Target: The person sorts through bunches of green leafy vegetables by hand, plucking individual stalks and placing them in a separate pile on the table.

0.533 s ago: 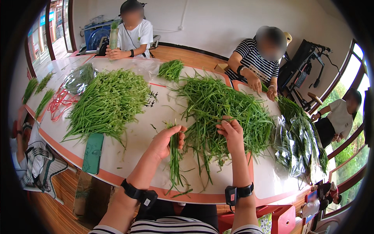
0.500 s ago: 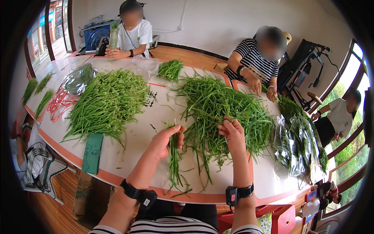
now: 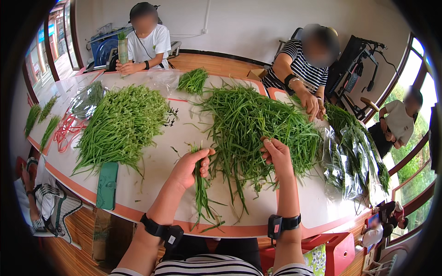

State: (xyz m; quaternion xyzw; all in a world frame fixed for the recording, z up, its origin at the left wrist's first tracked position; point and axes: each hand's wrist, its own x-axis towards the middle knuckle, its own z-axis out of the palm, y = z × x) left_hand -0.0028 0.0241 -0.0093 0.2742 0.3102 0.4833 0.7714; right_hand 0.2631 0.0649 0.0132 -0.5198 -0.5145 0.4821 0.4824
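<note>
My left hand [image 3: 189, 166] is closed round a small bunch of garlic chives [image 3: 201, 195], whose long leaves hang down toward the table's near edge. The cut ends poke out above the thumb. To the right, my right hand [image 3: 277, 155] has thumb and forefinger pinched together at the near side of a large loose heap of garlic chives [image 3: 248, 115]. Whatever sits between those fingertips is too small to make out. Left of my hands lies a neater, lighter green pile of stalks [image 3: 124, 117], with its tips turned one way.
A green phone case [image 3: 107, 186] lies near the front left edge. Pink ties [image 3: 66, 133] and a clear plastic bag [image 3: 87, 99] are farther left. Bagged greens [image 3: 347, 161] line the right side. Two co-workers sit across the table [image 3: 161, 184]; one holds a wrapped bundle [image 3: 123, 53].
My view has shifted slightly. My right hand stays at the heap with its fingers a little more curled. The left hand still grips its bunch. The striped-shirt co-worker's hands have come closer together.
</note>
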